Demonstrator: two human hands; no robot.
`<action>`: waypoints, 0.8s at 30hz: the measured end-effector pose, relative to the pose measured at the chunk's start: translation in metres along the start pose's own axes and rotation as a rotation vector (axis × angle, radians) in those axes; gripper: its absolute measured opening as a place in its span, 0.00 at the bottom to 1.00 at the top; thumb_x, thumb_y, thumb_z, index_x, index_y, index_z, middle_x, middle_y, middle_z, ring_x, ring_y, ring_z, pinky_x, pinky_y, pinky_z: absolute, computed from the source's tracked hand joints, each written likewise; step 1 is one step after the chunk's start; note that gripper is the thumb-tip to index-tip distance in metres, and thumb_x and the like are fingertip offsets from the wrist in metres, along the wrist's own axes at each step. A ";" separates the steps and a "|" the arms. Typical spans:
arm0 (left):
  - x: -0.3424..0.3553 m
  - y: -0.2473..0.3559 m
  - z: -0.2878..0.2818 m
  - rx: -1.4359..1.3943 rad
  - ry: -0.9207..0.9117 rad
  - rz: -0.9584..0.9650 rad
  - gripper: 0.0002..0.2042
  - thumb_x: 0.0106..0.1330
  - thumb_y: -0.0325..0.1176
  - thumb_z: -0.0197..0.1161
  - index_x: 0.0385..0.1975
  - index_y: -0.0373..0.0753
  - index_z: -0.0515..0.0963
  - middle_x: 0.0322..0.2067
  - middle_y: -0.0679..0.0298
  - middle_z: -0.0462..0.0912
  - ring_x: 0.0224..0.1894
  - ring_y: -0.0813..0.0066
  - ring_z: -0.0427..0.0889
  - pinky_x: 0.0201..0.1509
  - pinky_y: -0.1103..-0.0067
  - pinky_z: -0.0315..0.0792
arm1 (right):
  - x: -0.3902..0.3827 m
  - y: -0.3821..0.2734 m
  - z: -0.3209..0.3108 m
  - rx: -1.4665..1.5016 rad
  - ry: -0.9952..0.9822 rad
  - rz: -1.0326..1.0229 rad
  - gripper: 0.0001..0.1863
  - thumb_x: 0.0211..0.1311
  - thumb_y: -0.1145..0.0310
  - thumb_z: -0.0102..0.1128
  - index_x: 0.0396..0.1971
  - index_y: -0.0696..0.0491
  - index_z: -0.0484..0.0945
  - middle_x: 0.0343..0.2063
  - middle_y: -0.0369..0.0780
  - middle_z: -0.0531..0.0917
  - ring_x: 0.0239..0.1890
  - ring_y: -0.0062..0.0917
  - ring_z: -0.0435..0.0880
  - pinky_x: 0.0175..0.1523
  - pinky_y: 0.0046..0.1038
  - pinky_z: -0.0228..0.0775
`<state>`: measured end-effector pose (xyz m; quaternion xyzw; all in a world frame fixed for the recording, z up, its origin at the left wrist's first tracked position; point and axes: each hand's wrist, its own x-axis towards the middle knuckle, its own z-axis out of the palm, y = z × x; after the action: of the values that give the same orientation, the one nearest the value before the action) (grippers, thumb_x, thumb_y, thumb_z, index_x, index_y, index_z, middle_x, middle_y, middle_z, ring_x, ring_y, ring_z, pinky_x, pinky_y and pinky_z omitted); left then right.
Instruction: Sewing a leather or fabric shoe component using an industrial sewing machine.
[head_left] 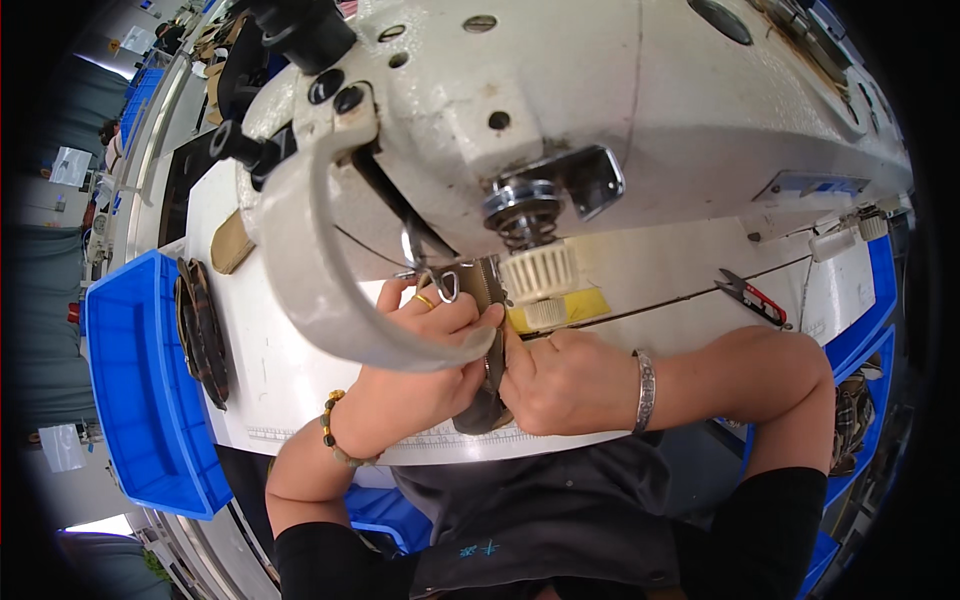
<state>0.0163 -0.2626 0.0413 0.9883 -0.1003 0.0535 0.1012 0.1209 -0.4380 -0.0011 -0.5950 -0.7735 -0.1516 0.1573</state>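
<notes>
Under the head of a white sewing machine [590, 80], both my hands pinch a dark brown fabric piece [480, 415]. A toothed strip that looks like a zipper runs along it. My left hand [420, 392], with a ring and a beaded bracelet, has its fingers closed on the fabric's left side, close to the presser foot area. The machine's curved white lever [310, 250] hides part of that hand. From the right, my right hand [565, 380], wearing a silver bangle, presses thumb and fingers on the fabric. The needle point is hard to make out.
Red-handled thread snips [755, 297] lie to the right on the white table [270, 375]. A yellow patch [575, 307] is beside the cream knob [540, 272]. Dark fabric pieces [203, 335] rest at the left edge by a blue bin [150, 390]; a tan piece [232, 243] lies behind.
</notes>
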 end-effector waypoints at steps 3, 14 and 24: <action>0.001 -0.005 0.002 -0.019 0.013 0.008 0.17 0.48 0.29 0.67 0.41 0.39 0.84 0.27 0.67 0.73 0.31 0.68 0.75 0.44 0.68 0.68 | 0.000 0.000 0.006 -0.016 0.037 0.034 0.10 0.42 0.65 0.60 0.17 0.58 0.78 0.29 0.60 0.83 0.14 0.25 0.77 0.18 0.26 0.67; 0.008 -0.016 0.018 0.030 0.157 -0.158 0.07 0.46 0.26 0.66 0.28 0.38 0.84 0.28 0.63 0.81 0.30 0.61 0.79 0.32 0.68 0.71 | 0.002 0.023 0.021 0.004 0.076 0.143 0.08 0.45 0.66 0.62 0.15 0.52 0.75 0.15 0.37 0.77 0.14 0.25 0.78 0.18 0.31 0.69; 0.005 -0.021 0.010 0.086 0.145 0.035 0.15 0.44 0.30 0.66 0.35 0.41 0.85 0.30 0.73 0.75 0.25 0.75 0.78 0.25 0.73 0.65 | -0.001 0.015 0.017 -0.030 0.083 -0.034 0.07 0.42 0.69 0.60 0.15 0.58 0.78 0.16 0.42 0.76 0.16 0.26 0.77 0.19 0.29 0.67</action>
<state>0.0262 -0.2449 0.0286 0.9834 -0.1078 0.1310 0.0646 0.1343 -0.4280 -0.0160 -0.5772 -0.7740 -0.1905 0.1775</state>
